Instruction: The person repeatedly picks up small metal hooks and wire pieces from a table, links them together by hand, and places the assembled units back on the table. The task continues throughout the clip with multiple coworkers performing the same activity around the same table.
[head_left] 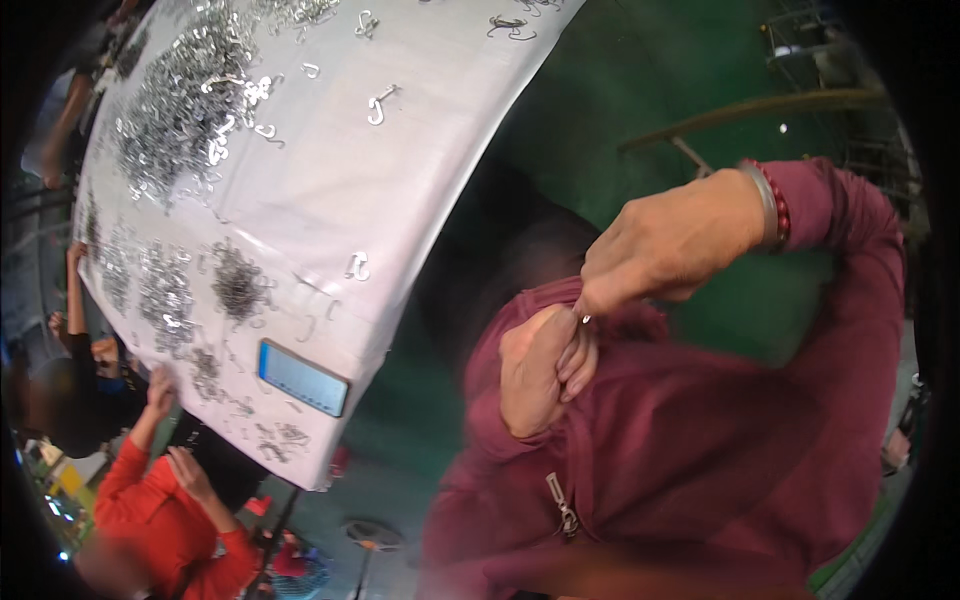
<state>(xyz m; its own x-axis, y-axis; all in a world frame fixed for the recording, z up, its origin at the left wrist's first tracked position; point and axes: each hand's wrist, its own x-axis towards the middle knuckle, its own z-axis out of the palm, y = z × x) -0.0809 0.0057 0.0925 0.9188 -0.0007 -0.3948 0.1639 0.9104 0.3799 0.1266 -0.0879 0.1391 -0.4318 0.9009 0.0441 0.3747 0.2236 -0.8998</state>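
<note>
My left hand (545, 370) is closed in front of the maroon jacket, its fingers curled and its thumb up. My right hand (680, 240) comes in from the right and pinches down against the left thumb. Between the fingertips a small shiny metal piece (585, 319) peeks out; most of it is hidden, so its kind cannot be told. Off to the left, the white-covered table (330, 170) carries a large heap of silver metal hooks (185, 110). A single hook (378, 104) and another hook (357, 266) lie apart from the heap.
Smaller piles of hooks (165, 295) and a darker pile (238, 283) lie toward the table's left side. A phone with a lit screen (303, 377) rests by the table corner. A person in red (165, 520) and others work along the far edge. A round stool (373, 535) stands below.
</note>
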